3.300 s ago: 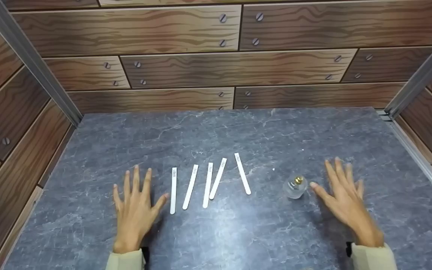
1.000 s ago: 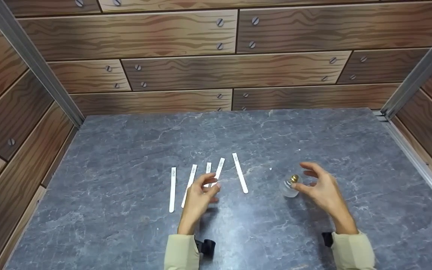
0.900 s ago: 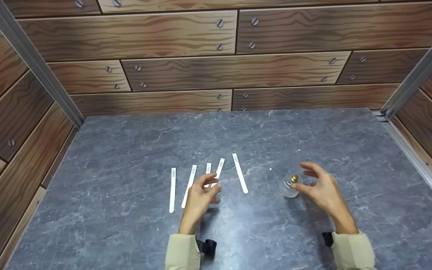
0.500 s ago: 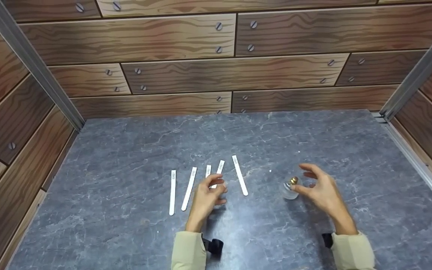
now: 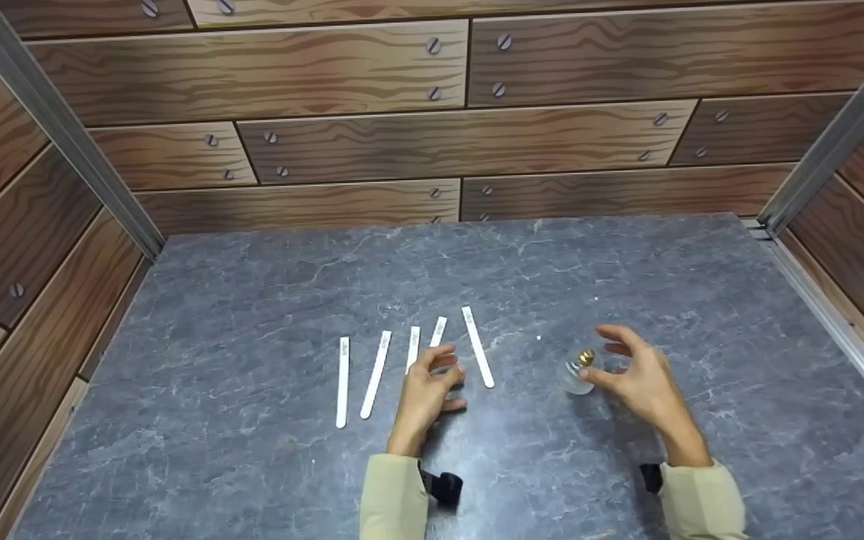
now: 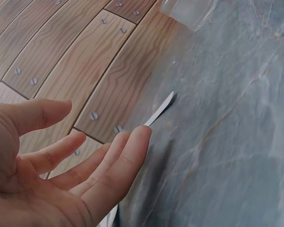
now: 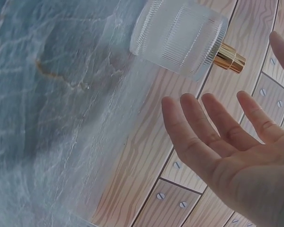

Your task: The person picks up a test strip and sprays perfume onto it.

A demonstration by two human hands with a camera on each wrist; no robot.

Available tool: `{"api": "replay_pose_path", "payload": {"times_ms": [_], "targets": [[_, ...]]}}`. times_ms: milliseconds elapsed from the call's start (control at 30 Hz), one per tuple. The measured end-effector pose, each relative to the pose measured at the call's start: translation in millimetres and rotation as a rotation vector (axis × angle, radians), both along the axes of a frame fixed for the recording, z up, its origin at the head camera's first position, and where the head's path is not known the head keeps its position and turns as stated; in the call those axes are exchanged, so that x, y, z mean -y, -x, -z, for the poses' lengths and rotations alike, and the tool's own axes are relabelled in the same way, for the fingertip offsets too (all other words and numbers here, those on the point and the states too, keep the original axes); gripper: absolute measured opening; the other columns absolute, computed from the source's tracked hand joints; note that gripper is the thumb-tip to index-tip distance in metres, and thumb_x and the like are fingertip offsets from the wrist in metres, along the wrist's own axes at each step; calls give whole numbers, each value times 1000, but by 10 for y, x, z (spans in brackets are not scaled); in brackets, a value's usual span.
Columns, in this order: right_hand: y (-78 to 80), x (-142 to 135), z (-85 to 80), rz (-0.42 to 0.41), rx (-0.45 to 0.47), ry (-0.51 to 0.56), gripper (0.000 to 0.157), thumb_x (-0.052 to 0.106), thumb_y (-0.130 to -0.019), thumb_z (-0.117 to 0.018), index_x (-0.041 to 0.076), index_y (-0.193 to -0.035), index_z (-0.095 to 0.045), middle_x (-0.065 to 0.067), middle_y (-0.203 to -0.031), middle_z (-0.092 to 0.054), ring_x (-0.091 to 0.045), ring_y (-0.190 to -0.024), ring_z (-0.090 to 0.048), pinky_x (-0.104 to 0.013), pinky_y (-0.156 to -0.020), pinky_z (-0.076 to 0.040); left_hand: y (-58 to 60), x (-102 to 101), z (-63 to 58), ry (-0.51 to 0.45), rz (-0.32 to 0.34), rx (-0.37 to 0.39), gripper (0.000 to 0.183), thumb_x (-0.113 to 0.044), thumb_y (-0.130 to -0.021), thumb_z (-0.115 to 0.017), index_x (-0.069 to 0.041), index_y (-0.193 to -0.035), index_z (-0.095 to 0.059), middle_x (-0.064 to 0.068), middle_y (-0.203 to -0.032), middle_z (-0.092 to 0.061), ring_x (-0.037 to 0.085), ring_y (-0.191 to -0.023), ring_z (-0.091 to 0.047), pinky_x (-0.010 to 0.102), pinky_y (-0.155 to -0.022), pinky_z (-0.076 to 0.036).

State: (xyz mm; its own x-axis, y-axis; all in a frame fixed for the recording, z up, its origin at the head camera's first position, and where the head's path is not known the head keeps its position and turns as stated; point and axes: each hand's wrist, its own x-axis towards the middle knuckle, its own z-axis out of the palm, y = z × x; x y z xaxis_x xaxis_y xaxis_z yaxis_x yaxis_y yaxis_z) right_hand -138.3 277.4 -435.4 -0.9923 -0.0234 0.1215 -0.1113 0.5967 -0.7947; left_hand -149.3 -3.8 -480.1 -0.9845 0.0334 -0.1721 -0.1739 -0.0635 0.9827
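Several slim white paper strips (image 5: 343,382) with small dark print at their far ends lie fanned out on the grey marbled table. My left hand (image 5: 424,394) is over the near ends of two of them, hiding those parts. Its fingers are loosely bent, thumb apart, and hold nothing; beyond them in the left wrist view is one strip (image 6: 162,108). A ribbed clear glass bottle with a gold spray neck, seemingly a perfume bottle (image 7: 180,40), stands upright. Beside it is my right hand (image 5: 642,379), fingers spread and bent, with a gap to the bottle in the right wrist view.
The grey table (image 5: 252,285) is bounded by wood-patterned walls (image 5: 349,142) at the back and both sides. Metal posts (image 5: 64,135) stand at the back corners. Tiny white specks lie near the bottle. A black wrist device (image 5: 443,487) sits at my left cuff.
Both hands lay flat and spread earlier. They have since lifted and bent their fingers; the left moved right over the strips and keeps drifting right, the right moved to the bottle and stays there.
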Motion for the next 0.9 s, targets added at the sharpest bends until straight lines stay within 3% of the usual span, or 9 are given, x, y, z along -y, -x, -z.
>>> {"api": "replay_pose_path", "payload": {"times_ms": [567,900], "targets": [[54,28,17,0,23,8,65,0,-81,-82,-11,-137,-51,-33,-138,-53,-51,-125,-51,-57,-97,-50,110,-151,106,12,10,-10,46,11,-95,-52,6,-140,-51,26,-137,-51,37,-115,-61,38,-64,-62],[50,38,25,-4,35,15,65,1,-82,-82,-10,-138,-51,-32,-140,-52,-50,-126,-51,-58,-96,-50,205,-222,70,78,-2,22,54,19,-84,-52,5,-137,-56,21,-132,-55,26,-99,-62,35,-59,-61]]}}
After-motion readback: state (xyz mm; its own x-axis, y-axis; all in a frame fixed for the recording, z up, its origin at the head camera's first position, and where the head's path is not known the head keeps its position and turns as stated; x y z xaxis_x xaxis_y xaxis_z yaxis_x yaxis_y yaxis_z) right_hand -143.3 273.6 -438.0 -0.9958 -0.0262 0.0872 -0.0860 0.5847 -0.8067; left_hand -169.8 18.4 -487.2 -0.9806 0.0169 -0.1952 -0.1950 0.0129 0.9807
